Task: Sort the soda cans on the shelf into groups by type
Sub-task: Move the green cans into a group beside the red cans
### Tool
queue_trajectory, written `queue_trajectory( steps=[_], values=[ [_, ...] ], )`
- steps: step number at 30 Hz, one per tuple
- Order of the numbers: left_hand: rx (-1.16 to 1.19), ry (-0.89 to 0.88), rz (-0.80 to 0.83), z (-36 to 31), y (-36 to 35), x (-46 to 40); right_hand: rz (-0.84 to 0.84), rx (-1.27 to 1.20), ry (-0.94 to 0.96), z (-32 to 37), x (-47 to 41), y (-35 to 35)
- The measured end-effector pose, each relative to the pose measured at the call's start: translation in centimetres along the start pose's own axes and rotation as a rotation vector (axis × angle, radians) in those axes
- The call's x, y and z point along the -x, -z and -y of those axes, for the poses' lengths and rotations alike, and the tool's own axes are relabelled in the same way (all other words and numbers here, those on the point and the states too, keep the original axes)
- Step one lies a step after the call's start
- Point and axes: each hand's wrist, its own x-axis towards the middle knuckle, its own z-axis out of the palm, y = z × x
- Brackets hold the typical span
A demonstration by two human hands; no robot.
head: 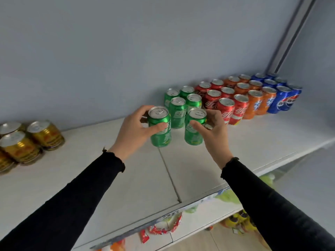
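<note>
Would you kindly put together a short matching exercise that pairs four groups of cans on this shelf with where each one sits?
Things:
1. gold cans
2. blue cans
3. green cans
4. orange cans

Places:
A. between the red and blue groups
B. far right end of the row
C. apart at the left of the shelf
D. where both hands grip one each

Pairs: 1-C, 2-B, 3-D, 4-A

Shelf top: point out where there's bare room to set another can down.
Widest bare stretch of the shelf: between the gold cans and the left hand. Also bare: the front strip before the red cans, orange cans and blue cans. The back right is packed tight.
</note>
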Motion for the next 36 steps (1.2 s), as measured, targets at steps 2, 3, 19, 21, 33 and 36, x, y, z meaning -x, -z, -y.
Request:
queue_trajectory(
  steps=[2,3,19,21,33,36],
  values=[
    [-0.016,0.031,0.004,-0.3,-3.8,-1.2,0.018,-0.004,-0.014,-1.7,-1.6,2.4],
    [-0.023,0.051,-0.003,-0.3,-5.4,-1.7,0.033,-0.013,-0.015,-2.4,-2.3,3.2],
    [-0.136,0.14,-0.107,-0.2,-11.7,-3.1,0.364,0.026,-0.124,-9.5,-5.2,5.6],
    [-0.137,0.151,-0.107,-0.4,-11.8,-3.1,0.376,0.05,-0.124,-9.2,-5.4,5.6],
    [-0.085,0.191,-0.064,-1.0,-11.9,-3.2,0.355,0.183,-0.052,-8.5,-5.5,4.9],
    [-0.065,0.197,-0.065,-1.3,-12.1,-3.1,0.352,0.219,-0.045,-8.2,-5.2,5.0]
  ],
)
